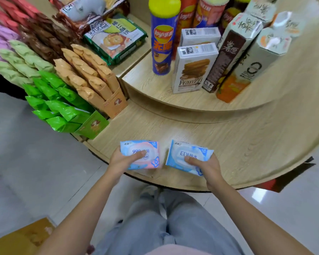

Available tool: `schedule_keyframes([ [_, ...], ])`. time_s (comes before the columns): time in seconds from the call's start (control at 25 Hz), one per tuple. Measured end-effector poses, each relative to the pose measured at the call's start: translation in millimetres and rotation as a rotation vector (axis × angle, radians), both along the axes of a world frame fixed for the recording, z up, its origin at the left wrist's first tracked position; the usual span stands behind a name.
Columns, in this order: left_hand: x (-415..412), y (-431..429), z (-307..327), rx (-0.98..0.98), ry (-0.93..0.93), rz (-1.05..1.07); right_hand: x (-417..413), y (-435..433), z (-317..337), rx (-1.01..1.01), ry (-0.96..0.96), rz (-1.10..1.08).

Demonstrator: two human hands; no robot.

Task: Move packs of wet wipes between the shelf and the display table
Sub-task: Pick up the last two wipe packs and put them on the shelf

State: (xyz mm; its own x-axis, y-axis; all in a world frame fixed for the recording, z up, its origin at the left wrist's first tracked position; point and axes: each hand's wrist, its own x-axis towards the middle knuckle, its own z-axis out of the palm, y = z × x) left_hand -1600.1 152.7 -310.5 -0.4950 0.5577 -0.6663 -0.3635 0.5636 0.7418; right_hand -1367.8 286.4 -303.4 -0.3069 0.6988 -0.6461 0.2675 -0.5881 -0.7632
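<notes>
Two packs of wet wipes are held over the near edge of the round wooden display table (238, 153). My left hand (121, 161) grips a pink and blue wipes pack (145, 147), thumb on top. My right hand (205, 167) grips a blue and white wipes pack (187, 152), thumb pressed on its front. The packs lie side by side, a small gap between them, both at or just above the tabletop.
A raised upper tier (155, 85) carries a Lay's chip can (162, 41), a Franzzi biscuit box (192, 69) and tall cartons (247, 57). Rows of green snack packs (63, 105) and tan snack packs (87, 74) fill the left. A cardboard box (20, 238) sits on the floor at lower left.
</notes>
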Motion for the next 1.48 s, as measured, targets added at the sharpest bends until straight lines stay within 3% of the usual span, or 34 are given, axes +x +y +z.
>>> schedule_keyframes([
  [0.16,21,9,29,0.093,0.001,-0.179,44,-30,35,0.087,0.040,-0.290],
  [0.36,76,38,52,0.178,-0.043,-0.633,109,-109,61,0.141,0.068,-0.729],
  [0.72,299,66,54,0.206,-0.096,-1.354,262,-254,52,0.113,-0.028,-1.444],
  [0.96,483,51,56,0.210,-0.083,-1.581,395,-303,69,0.180,-0.065,-1.647],
  [1.24,650,21,72,0.142,-0.208,-1.722,532,-346,92,0.268,-0.134,-1.879],
  [1.48,835,23,88,0.218,-0.287,-1.927,635,-374,93,0.279,-0.149,-2.160],
])
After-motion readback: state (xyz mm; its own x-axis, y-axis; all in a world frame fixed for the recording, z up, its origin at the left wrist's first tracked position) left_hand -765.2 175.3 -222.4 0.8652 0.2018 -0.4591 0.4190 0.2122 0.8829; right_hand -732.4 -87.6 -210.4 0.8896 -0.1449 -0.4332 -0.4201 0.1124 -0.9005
